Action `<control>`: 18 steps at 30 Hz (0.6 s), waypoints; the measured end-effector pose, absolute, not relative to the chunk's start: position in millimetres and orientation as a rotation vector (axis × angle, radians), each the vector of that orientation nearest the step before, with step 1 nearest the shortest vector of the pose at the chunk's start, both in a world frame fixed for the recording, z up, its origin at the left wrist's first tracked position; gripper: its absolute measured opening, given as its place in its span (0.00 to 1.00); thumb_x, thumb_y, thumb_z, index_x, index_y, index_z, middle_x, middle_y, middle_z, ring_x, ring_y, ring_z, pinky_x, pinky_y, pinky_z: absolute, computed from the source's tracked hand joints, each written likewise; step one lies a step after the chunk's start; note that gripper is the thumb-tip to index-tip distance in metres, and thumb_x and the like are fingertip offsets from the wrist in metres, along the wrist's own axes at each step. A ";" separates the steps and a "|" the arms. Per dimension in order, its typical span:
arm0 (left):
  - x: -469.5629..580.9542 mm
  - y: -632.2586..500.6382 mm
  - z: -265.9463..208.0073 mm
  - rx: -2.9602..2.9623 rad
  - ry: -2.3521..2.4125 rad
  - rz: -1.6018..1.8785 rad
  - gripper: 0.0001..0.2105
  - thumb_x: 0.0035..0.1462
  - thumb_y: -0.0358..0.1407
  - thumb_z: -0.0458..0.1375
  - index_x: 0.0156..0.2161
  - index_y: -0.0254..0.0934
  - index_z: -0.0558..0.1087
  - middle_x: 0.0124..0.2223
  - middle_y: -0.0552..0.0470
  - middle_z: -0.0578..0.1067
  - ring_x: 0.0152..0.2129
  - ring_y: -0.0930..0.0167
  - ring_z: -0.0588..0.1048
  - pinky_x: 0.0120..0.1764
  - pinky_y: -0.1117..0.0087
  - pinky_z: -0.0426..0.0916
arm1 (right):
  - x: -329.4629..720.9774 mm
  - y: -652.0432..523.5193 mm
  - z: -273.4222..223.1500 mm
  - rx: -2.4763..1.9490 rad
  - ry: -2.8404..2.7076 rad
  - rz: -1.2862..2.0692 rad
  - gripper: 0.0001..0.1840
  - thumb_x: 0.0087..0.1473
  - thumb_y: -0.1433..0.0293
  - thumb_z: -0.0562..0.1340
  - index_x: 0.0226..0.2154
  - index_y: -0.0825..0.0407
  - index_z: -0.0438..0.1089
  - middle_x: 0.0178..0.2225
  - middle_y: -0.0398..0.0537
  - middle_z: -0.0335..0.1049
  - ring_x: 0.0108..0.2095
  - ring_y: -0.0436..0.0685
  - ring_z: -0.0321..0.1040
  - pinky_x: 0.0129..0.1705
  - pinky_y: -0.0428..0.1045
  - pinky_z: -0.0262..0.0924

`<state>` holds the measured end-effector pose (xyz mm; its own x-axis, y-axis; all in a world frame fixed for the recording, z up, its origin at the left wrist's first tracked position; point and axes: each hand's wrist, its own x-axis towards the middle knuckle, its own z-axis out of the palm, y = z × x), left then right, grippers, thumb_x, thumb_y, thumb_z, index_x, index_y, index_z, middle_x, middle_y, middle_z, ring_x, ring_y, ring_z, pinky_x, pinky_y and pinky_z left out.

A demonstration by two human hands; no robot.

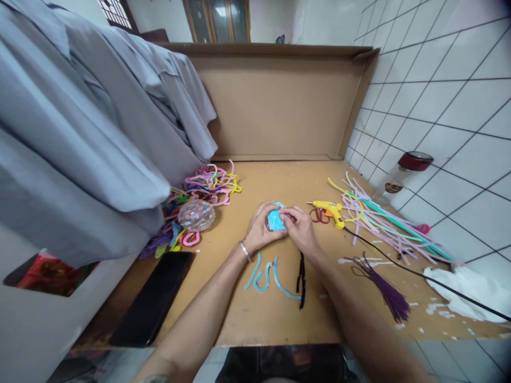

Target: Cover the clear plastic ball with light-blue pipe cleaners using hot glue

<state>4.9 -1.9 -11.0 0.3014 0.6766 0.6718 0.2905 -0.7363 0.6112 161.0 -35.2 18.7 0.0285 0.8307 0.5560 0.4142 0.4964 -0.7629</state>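
Note:
My left hand point(257, 232) is wrapped around a small rounded object point(275, 221), its near side covered in rows of light blue pipe cleaner; the rim looks clear or silvery. Against its right side, my right hand point(301, 230) pinches at the blue pipe cleaner, with the exact grip partly hidden by the fingers. Several cut pieces of blue pipe cleaner point(261, 288) lie on the tabletop below my hands. Black pipe cleaner pieces point(302, 282) lie by my right forearm.
Right of my hands are a yellow glue gun point(328, 207), red-handled scissors point(318, 215), long pipe cleaners point(379, 215), a purple bundle point(385, 292) and a jar point(403, 175). Leftward are a clear faceted ball point(196, 215), a colourful pipe cleaner pile point(209, 183), a black phone point(154, 298) and grey cloth point(99, 122).

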 end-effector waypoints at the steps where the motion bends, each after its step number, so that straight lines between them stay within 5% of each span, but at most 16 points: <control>1: 4.7 -1.7 -11.1 2.200 0.872 1.411 0.29 0.44 0.45 0.71 0.52 0.41 0.69 0.57 0.42 0.71 0.56 0.57 0.71 0.58 0.53 0.66 | 160.8 -35.4 19.2 -1.101 -1.587 0.455 0.09 0.54 0.68 0.59 0.32 0.50 0.76 0.31 0.48 0.73 0.30 0.54 0.68 0.34 0.49 0.63; 18: 3.4 0.9 -13.9 2.214 0.855 1.395 0.30 0.46 0.45 0.70 0.53 0.41 0.68 0.57 0.42 0.70 0.57 0.57 0.69 0.59 0.51 0.65 | 157.5 -38.6 23.8 -1.133 -1.459 0.591 0.13 0.49 0.65 0.60 0.39 0.50 0.71 0.24 0.38 0.64 0.23 0.51 0.61 0.29 0.48 0.59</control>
<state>3.4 0.9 -13.9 0.3196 0.6730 0.6670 0.2890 -0.7396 0.6078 157.5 -38.6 23.8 0.1040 0.8822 0.4592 0.3134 0.4091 -0.8570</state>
